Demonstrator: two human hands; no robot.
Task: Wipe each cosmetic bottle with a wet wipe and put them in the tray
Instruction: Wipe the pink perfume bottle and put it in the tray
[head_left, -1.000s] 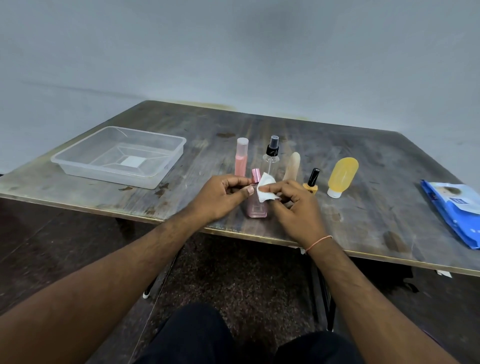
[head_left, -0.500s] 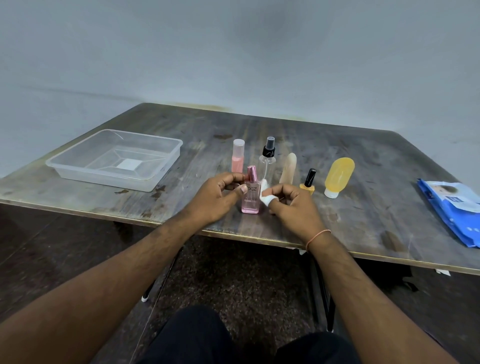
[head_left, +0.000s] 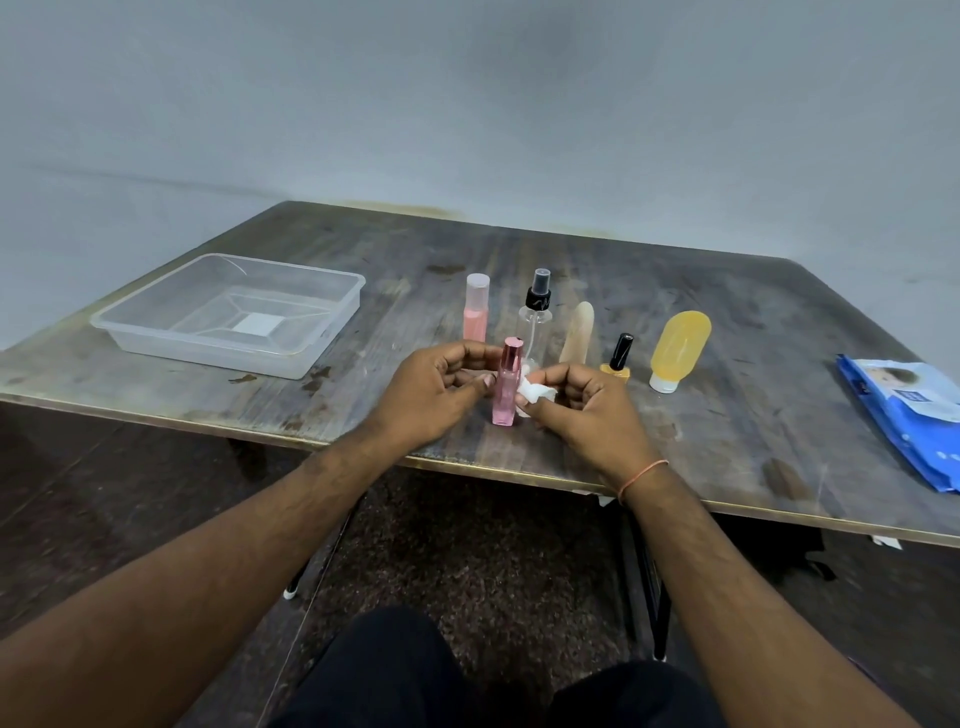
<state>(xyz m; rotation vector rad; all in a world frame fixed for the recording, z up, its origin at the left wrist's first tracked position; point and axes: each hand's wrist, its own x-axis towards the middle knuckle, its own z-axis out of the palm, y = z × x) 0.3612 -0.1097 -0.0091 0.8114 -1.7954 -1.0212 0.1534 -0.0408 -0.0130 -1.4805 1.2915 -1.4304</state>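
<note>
Two hands were at work near the table's (head_left: 727, 364) front edge — my left hand (head_left: 434, 397) pinched the pink bottle (head_left: 506, 387) upright, my right hand (head_left: 587, 410) clenched the wet wipe (head_left: 535, 391) vs. its side. Five other bottles stood just behind; clear tray (head_left: 291, 358) sat well apart at left, w/ nothing in it — wipes pack (head_left: 904, 415) far right.

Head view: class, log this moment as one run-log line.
left hand holds pink bottle | right hand presses wet wipe to it | tray holds no bottles
</note>
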